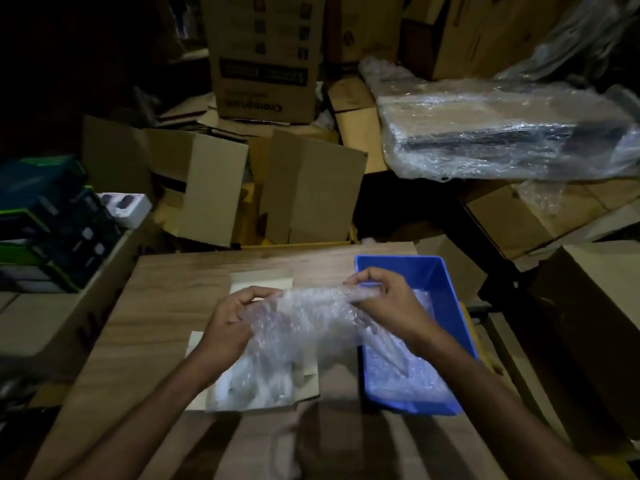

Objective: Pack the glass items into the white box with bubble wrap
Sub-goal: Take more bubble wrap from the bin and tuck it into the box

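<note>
A sheet of bubble wrap [304, 323] is stretched between my hands above the wooden table [166, 306]. My left hand [232, 323] grips its left edge, and my right hand [381, 303] pinches its upper right edge. Under the sheet lies the open white box [263, 282], its flaps spread flat, with more clear wrapping [256, 386] showing in its near part. Whether a glass item sits inside the wrap is hidden. To the right stands a blue plastic bin [446, 289] holding bubble-wrapped contents [394, 372].
Open cardboard boxes [214, 181] crowd the far side of the table. A large parcel in plastic film [502, 133] lies at the back right. Stacked dark product boxes [48, 230] sit at the left, and a cardboard box [595, 306] stands at the right. The room is dim.
</note>
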A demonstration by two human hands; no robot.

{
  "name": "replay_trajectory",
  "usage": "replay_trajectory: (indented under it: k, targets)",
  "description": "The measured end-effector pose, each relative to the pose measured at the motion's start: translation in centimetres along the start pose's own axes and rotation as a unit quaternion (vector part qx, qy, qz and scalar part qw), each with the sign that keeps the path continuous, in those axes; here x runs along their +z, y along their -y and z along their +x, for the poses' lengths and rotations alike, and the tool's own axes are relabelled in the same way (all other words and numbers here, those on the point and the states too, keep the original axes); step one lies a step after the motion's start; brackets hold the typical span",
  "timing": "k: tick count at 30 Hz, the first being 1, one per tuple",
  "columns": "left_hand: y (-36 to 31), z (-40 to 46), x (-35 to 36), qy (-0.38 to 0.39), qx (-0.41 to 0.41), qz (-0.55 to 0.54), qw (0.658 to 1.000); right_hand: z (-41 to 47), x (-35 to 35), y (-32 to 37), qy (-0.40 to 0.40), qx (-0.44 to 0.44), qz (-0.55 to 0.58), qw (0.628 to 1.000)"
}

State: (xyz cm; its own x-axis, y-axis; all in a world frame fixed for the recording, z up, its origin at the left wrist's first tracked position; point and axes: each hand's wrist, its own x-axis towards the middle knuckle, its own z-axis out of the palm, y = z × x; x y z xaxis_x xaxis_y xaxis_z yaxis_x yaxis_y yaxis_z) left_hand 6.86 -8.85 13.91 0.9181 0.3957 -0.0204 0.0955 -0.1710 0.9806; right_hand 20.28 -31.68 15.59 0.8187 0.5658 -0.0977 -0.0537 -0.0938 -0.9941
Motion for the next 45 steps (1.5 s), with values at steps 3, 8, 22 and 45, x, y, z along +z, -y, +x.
replay_trajectory:
  k: [3,8,22,45]
  targets:
    - [1.2,-0.6,-0.7,-0.061,-0.111,-0.081,0.989,0.7,2.0,-0.9,0.063,0.197,0.362,0.909]
    - [5.0,-1.2,-3.6,-0.151,-0.267,-0.176,0.935,-2.1,6.5,-5.3,0.051,0.301,0.540,0.784]
    - [9.3,-4.8,-11.2,-0.128,-0.276,-0.057,0.951,-2.5,10.2,-10.5,-0.026,0.048,-0.018,0.998]
    - [5.9,-4.7,-12.3,-0.025,-0.136,-0.047,0.989,-0.5,7.8,-5.1,0.095,0.159,0.041,0.982]
